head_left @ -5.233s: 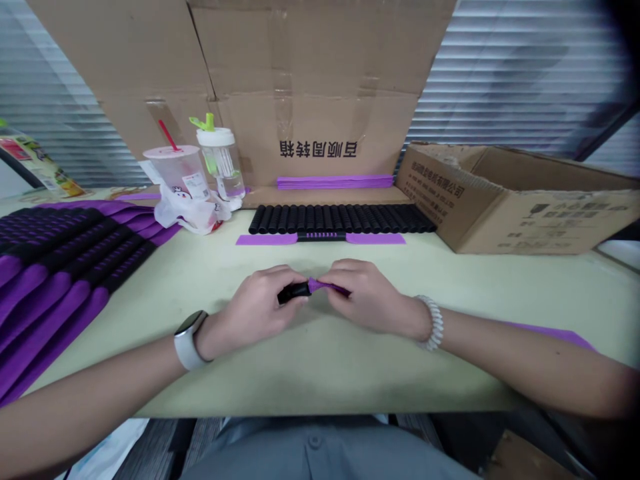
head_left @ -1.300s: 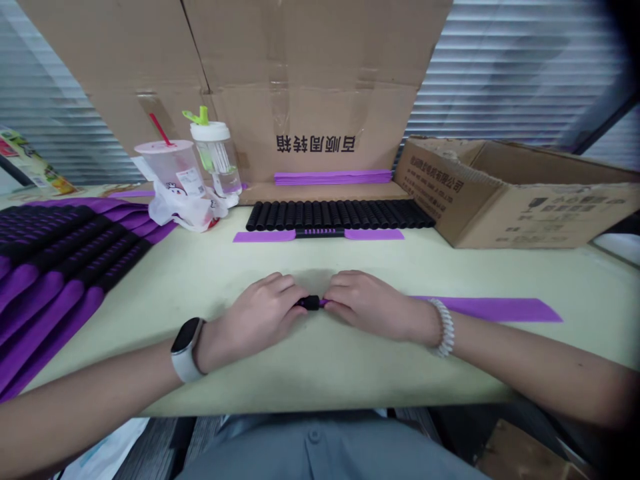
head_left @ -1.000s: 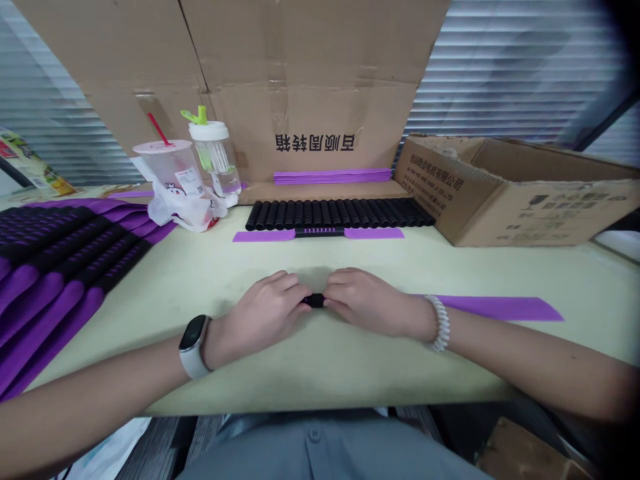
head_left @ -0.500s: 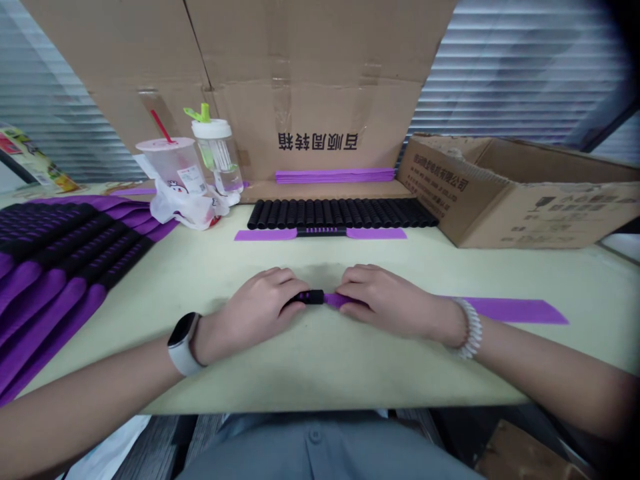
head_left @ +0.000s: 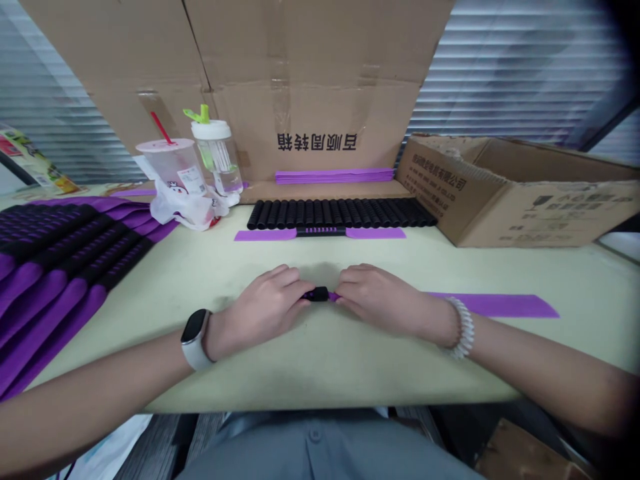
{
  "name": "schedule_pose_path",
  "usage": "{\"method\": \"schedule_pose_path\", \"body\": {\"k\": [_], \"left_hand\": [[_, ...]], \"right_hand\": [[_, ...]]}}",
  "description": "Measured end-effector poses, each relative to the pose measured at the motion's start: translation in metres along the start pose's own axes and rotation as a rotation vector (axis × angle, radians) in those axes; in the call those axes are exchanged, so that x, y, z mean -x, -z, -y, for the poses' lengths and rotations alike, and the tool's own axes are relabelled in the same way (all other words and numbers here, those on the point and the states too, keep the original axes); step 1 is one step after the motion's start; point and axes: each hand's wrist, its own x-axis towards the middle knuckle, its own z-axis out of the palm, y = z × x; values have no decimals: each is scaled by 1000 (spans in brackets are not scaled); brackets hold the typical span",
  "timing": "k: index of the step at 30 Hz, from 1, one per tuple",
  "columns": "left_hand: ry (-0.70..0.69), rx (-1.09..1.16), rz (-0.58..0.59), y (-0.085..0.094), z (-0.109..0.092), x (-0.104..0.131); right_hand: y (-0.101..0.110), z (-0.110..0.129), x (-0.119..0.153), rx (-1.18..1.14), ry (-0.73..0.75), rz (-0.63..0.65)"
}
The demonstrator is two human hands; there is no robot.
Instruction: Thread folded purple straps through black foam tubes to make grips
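My left hand (head_left: 273,299) is closed around a black slotted sleeve (head_left: 319,294), of which only the right end shows past the fingertips. My right hand (head_left: 373,297) pinches a purple strip (head_left: 493,305) close to the sleeve's mouth. A narrow bit of purple shows between the fingertips and the sleeve. The strip runs behind the right wrist and lies out flat to the right. Whatever part of it sits inside the sleeve is mostly covered by my left fingers.
Farther back lies a purple strip with a black sleeve (head_left: 321,232), before a row of black sleeves (head_left: 340,213). Purple strips (head_left: 334,175) are stacked behind. Sleeved strips (head_left: 75,260) pile at left, near a cup (head_left: 170,163) and bottle (head_left: 220,153). A cardboard box (head_left: 480,207) stands right.
My left hand has shifted slightly right along the sleeve, leaving less of its end exposed. My right fingers have drawn together on the strip, whose free end has moved a little left.
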Motion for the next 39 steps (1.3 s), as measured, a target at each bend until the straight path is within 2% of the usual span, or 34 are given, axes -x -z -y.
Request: {"method": "schedule_pose_path", "body": {"k": [4,8,14,21,25,30,35,39], "left_hand": [[-36,-27,21,1,0,-2],[-7,36,65,2,-1,-1],[104,109,128,7,-2,-1],[188,106,180,18,-4,-4],[189,111,191,17,-2,-4],[151,215,203,18,9,1],[136,292,205,19,14,7],[126,320,163,16,12,8]], "right_hand": [[-2,-1,-2,17,12,17],[-2,-2,-3,8,27,31],[12,-7,3,-215,-73,43],[27,-11,20,-289,-161,-18],[20,-1,20,-353,-192,-13],[9,7,12,-312,-192,-33],[7,8,7,-306,-195,-14],[5,5,7,-292,-171,-20]]}}
